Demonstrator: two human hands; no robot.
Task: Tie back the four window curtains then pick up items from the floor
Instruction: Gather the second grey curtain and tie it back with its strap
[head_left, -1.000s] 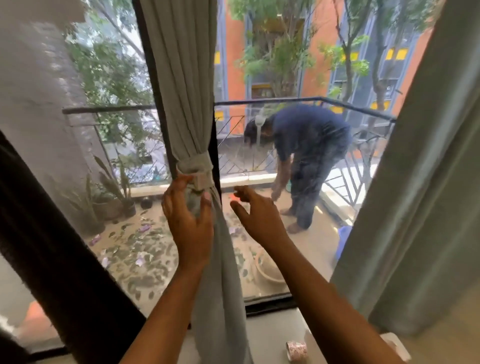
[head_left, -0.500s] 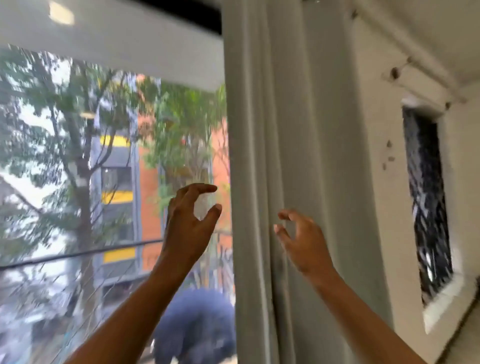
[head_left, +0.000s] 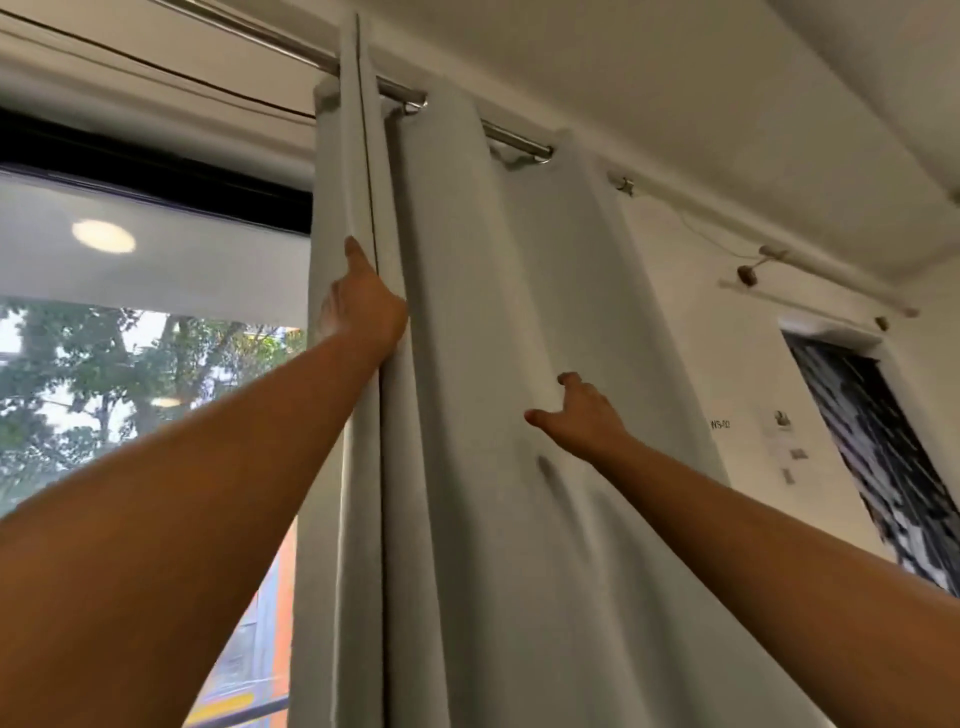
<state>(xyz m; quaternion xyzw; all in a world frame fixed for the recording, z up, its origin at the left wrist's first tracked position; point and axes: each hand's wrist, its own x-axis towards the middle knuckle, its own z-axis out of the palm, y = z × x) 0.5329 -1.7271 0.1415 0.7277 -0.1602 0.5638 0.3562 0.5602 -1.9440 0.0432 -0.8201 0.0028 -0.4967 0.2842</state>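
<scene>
1. A metal curtain rod (head_left: 511, 136) runs just under the ceiling (head_left: 675, 52), slanting across the upper part of the view.
2. A pale grey curtain (head_left: 519, 312) hangs from it in deep folds, with bare rod showing between them.

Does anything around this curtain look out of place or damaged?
Nothing looks damaged. The curtain is bunched at its left edge, where the left hand holds it, and the fabric is creased just below the right hand.
</scene>
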